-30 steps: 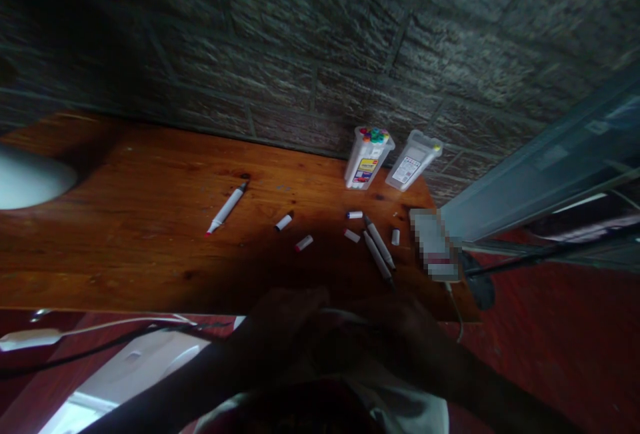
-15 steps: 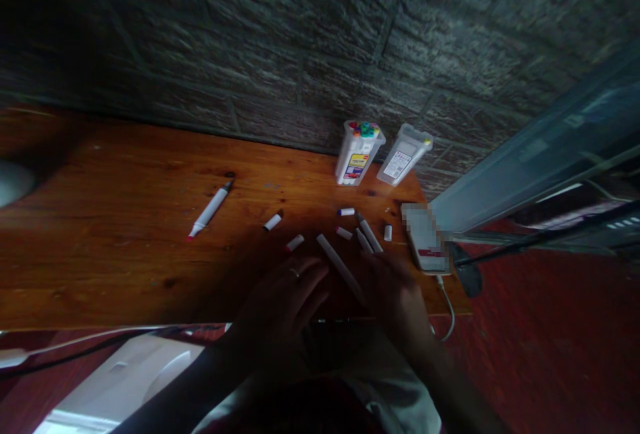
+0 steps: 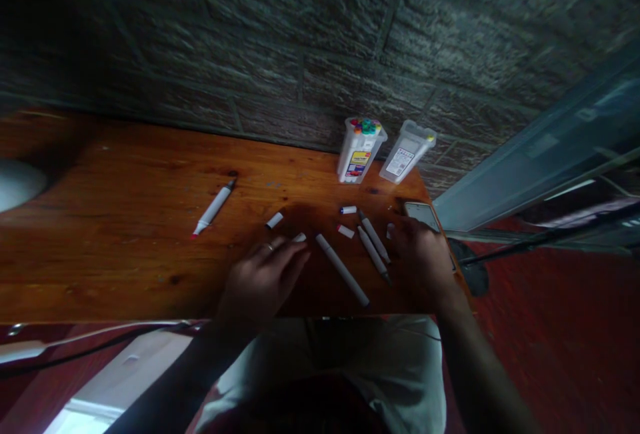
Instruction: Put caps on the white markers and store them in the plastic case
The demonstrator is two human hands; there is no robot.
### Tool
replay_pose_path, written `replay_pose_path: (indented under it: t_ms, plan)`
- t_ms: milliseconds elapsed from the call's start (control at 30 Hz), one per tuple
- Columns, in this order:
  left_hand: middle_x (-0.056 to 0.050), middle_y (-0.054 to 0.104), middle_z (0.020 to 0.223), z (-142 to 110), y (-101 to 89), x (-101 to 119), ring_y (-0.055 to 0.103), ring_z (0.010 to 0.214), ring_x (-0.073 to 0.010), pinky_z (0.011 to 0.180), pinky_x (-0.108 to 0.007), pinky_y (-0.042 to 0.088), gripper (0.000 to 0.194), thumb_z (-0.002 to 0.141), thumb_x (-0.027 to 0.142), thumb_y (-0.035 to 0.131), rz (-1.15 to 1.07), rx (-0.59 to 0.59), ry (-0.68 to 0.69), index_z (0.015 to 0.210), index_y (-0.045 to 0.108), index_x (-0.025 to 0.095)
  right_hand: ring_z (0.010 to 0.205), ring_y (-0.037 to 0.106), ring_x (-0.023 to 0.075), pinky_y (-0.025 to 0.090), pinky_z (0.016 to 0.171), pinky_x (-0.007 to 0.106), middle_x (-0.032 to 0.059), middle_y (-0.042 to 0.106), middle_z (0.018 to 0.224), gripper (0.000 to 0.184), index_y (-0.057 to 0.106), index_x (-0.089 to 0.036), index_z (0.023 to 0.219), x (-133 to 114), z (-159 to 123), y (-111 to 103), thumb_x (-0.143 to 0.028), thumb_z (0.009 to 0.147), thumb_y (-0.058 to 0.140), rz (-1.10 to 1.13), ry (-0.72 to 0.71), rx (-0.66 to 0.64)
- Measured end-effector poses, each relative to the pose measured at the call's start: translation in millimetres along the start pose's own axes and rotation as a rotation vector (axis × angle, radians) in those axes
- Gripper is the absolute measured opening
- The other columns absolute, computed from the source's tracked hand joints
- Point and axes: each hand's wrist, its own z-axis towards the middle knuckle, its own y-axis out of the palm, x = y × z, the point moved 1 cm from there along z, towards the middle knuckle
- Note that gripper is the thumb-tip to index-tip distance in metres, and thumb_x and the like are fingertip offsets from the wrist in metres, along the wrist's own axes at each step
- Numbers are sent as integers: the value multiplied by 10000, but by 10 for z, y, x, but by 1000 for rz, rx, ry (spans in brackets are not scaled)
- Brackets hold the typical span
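Observation:
My left hand (image 3: 263, 277), a ring on one finger, has its fingers closed round a white marker cap (image 3: 299, 237), whose other end they hide. At the right, my right hand (image 3: 425, 254) pinches another small cap (image 3: 390, 230) and covers part of a phone (image 3: 423, 213). Between the hands lie a capped-looking white marker (image 3: 343, 269) and two uncapped markers, one upper (image 3: 374, 235) and one lower (image 3: 373, 252). A blue-ended cap (image 3: 348, 210) and a red-ended cap (image 3: 345, 231) rest just above them. A dark-ended cap (image 3: 275, 220) lies beyond my left hand.
An uncapped marker with a pink tip (image 3: 214, 209) lies farther left on the wooden table (image 3: 125, 234). Against the stone wall (image 3: 260, 41) stand a clear case packed with markers (image 3: 357, 154) and a second clear case (image 3: 406, 154). A white rounded object (image 3: 20, 185) is at the left edge.
My left hand has moved left and closed on a cap. My right hand has left the two uncapped markers and moved right and up to another cap, now partly over the phone.

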Motion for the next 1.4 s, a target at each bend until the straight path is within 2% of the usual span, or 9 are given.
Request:
replay_pose_path:
  t_ms: [67, 167, 333, 433, 633, 767, 1000, 1200, 1400]
  plan:
    - [-111, 740, 1039, 145, -91, -89, 704, 959, -283, 842, -400, 556, 246, 960, 321, 580, 66, 42, -79, 1079, 706, 145, 874, 727, 300, 483, 750, 348, 153, 773, 983, 347, 715, -146, 1129, -25, 91, 22, -372, 927, 545, -41, 18, -36]
    - [-104, 744, 1034, 284, -134, -88, 705, 950, -296, 821, -411, 555, 256, 959, 337, 580, 76, 2, -134, 1080, 703, 148, 843, 728, 299, 477, 740, 354, 139, 781, 942, 325, 733, -171, 1100, -53, 139, 29, -354, 920, 533, -36, 44, -58]
    - [-56, 746, 988, 178, 61, 155, 710, 901, -224, 800, -340, 550, 182, 978, 286, 558, -146, -64, 28, 1035, 695, 180, 778, 698, 240, 477, 704, 325, 118, 762, 913, 375, 736, -144, 1088, 67, 4, -46, -399, 872, 566, 220, 29, -30]
    - [-51, 733, 970, 79, 162, 265, 694, 917, -207, 799, -320, 538, 140, 975, 243, 560, -240, -156, 77, 1008, 682, 185, 706, 672, 212, 488, 666, 315, 105, 749, 838, 410, 739, -129, 1035, 217, -174, -91, -457, 818, 622, 412, 94, -93]
    - [-44, 719, 936, 74, 161, 372, 675, 877, -196, 779, -315, 519, 119, 968, 224, 567, -307, -217, 97, 997, 677, 187, 623, 598, 154, 460, 570, 259, 50, 701, 752, 381, 715, -146, 1026, 336, -388, -104, -445, 794, 679, 612, 103, -138]
    - [-39, 714, 912, 79, 161, 442, 663, 852, -187, 772, -308, 510, 116, 963, 212, 571, -324, -206, 131, 983, 682, 185, 560, 552, 134, 396, 509, 241, 28, 671, 671, 379, 749, -136, 1032, 197, -248, -161, -430, 805, 669, 528, 10, -217]
    - [-27, 694, 816, 17, 94, 463, 637, 765, -169, 714, -287, 501, 119, 956, 192, 573, -313, -188, 132, 930, 688, 181, 625, 659, 163, 408, 558, 253, 48, 755, 750, 213, 786, -186, 906, -189, -179, -296, -341, 844, 654, 239, -103, -383]
    - [-27, 719, 828, -99, -19, 365, 669, 770, -167, 702, -273, 516, 137, 961, 212, 564, -248, -151, 45, 934, 697, 197, 735, 722, 236, 475, 618, 293, 94, 780, 841, 188, 778, -193, 844, -260, -284, -120, -330, 851, 651, 44, -93, -301]
    - [-96, 742, 988, -99, -50, 46, 701, 915, -230, 838, -347, 560, 174, 947, 285, 602, -23, 41, -111, 1023, 704, 167, 707, 720, 235, 470, 610, 298, 102, 776, 836, 231, 779, -181, 843, -308, -284, -38, -345, 872, 620, 8, -115, -299]
